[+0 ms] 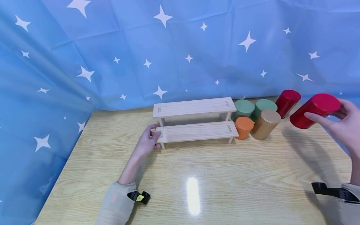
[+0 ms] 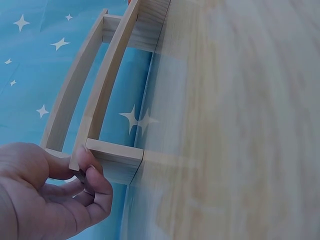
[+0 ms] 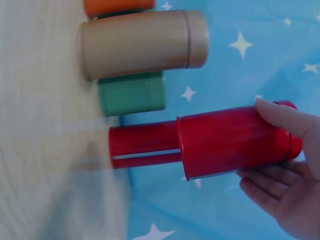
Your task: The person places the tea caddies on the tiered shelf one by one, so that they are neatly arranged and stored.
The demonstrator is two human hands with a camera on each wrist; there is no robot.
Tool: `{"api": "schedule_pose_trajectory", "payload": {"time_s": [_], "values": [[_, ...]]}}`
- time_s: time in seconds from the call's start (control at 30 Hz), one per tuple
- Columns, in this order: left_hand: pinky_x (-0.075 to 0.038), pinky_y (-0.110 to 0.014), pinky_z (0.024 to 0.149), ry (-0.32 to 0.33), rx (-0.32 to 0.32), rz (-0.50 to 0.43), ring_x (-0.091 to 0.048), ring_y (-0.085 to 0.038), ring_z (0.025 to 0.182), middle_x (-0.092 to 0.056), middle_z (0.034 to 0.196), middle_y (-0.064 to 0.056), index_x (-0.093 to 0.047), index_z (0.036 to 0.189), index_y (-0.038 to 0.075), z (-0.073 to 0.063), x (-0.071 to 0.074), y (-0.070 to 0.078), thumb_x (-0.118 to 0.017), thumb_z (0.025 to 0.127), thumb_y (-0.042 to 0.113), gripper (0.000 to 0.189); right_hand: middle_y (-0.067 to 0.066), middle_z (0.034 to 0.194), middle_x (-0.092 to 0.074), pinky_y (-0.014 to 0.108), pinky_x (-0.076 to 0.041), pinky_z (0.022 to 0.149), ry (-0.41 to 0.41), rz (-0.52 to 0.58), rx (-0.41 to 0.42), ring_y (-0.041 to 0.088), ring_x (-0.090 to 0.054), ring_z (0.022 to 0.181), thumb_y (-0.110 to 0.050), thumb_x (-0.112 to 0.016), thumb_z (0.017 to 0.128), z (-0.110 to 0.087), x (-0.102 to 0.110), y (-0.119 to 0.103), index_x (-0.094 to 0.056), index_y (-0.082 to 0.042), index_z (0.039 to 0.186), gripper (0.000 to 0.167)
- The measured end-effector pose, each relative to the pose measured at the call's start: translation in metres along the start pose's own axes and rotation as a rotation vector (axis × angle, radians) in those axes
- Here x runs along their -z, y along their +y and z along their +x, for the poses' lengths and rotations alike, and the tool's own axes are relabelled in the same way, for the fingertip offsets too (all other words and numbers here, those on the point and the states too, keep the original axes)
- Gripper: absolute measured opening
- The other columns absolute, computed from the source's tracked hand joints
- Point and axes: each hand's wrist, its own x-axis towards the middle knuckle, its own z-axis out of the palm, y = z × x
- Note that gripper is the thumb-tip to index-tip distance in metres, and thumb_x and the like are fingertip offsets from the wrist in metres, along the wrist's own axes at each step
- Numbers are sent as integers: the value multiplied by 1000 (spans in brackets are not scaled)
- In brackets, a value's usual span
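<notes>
A two-tier wooden shelf rack (image 1: 197, 132) stands near the back of the table. My left hand (image 1: 146, 139) pinches the left end of its lower board; in the left wrist view, thumb and fingers (image 2: 102, 192) close around the board's corner. At the far right, my right hand (image 1: 346, 122) grips a red cylindrical canister (image 1: 310, 112) near its lidded end. That canister is tilted and held above the table, its shadow falling below. Another red canister (image 1: 287, 101) stands behind it, partly overlapped by the held one in the right wrist view.
Right of the rack stand two green canisters (image 1: 244, 107), a shorter orange one (image 1: 244, 127) and a gold one (image 1: 265, 125), close together. A blue star-patterned cloth (image 1: 180, 47) hangs behind the wood-grain table (image 1: 225, 181), whose left edge runs down beside the cloth.
</notes>
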Motion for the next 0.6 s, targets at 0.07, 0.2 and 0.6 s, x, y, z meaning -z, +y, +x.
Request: {"api": "schedule_pose_trajectory", "payload": {"time_s": [0.07,0.2,0.6], "values": [[-58,-32,72,-4,5,-4,-58,-16,67,-49,105,-14,-42,146,4,0,0,0,-50,108,14,40,-30,124,-44,15,-30,110,32,4,19,-18,-37,103,-20,-72,95,-1,1,-6,-39,-22,155,68],[-58,-31,72,-7,7,-22,-56,-17,70,-48,104,-15,-43,145,3,1,1,0,-50,108,13,39,-26,130,-46,13,-30,109,62,18,71,-18,-38,105,-14,-72,95,-4,2,-19,-41,-22,154,67],[-56,-28,68,-16,7,-41,-55,-17,69,-47,101,-14,-43,143,4,2,1,-1,-49,108,13,37,-8,143,-52,12,-34,106,50,64,85,-6,-49,118,-13,-76,91,-19,-1,-61,-45,-26,152,70]]}}
